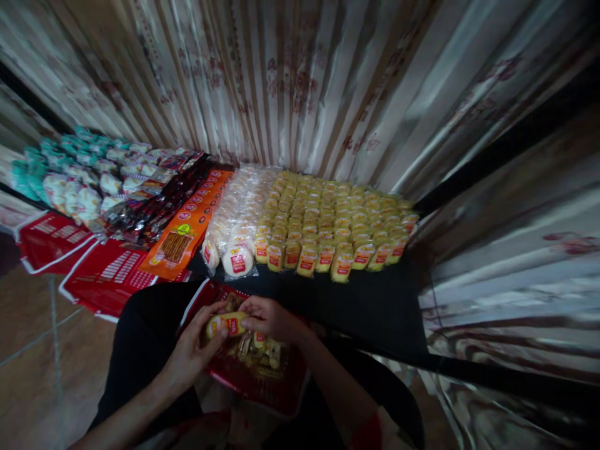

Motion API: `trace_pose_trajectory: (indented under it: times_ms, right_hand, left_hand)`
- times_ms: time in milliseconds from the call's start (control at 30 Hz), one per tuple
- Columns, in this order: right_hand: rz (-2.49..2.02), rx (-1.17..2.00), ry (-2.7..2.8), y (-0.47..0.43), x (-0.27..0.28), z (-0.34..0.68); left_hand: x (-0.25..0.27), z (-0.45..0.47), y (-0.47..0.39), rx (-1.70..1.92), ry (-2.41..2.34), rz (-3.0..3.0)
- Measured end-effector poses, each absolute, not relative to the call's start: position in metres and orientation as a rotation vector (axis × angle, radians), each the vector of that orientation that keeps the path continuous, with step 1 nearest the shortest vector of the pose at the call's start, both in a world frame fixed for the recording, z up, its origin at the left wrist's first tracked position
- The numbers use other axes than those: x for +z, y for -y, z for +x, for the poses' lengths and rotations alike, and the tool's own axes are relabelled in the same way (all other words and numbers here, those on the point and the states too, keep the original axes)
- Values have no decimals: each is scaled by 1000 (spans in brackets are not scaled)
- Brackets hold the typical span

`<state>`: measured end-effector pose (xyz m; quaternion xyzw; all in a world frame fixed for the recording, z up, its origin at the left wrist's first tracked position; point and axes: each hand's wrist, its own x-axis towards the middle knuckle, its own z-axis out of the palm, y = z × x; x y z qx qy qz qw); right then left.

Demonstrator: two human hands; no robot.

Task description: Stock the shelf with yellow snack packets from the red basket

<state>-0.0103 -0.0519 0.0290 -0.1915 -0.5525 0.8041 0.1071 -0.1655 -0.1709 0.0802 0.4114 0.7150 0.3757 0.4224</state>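
Between my two hands is a yellow wrapped snack cake (225, 325) with a red label. My left hand (199, 344) grips its left end, thumb in front and fingers behind. At its right end, the fingers of my right hand (267, 319) pinch the wrapper. Beneath them, a red bag (253, 387) lies on my lap with its mouth spread, and several more wrapped pieces (269, 353) show inside it. Beyond my hands, rows of similar yellow wrapped cakes (307, 259) stand on a black table (365, 312).
White wrapped cakes (239, 259), an orange snack packet (173, 244), dark shiny packets (159, 212) and white-and-teal packets (89, 175) line the table leftward. Red bags (103, 269) hang at its left front. A patterned curtain (281, 81) closes off the back; a dark bar (506, 140) slants at right.
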Motion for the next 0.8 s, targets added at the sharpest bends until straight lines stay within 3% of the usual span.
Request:
trace_pose_trajectory:
  times_ms: [267,333,467,533,633,800]
  right_hand:
    - [-391,2402,1612,15,100,78]
    - [-507,2113,1503,9,110,108]
    - [-920,1162,951,-13,100,147]
    - [-1089,842,755,-28,85,157]
    - [-1317,623,756,-48,58,167]
    - [-1559,535,1052,-61,30,170]
  left_hand:
    - [133,-143,113,985,-1823,1118]
    - [151,-132,96,988,-1823,1272]
    - [176,-104,62,985,-1764,1562]
    - [182,-89,43,949,-1704,1633]
    - [186,-64,12,909,-1626,1704]
    - [194,-18,-43,919,-1515,1840]
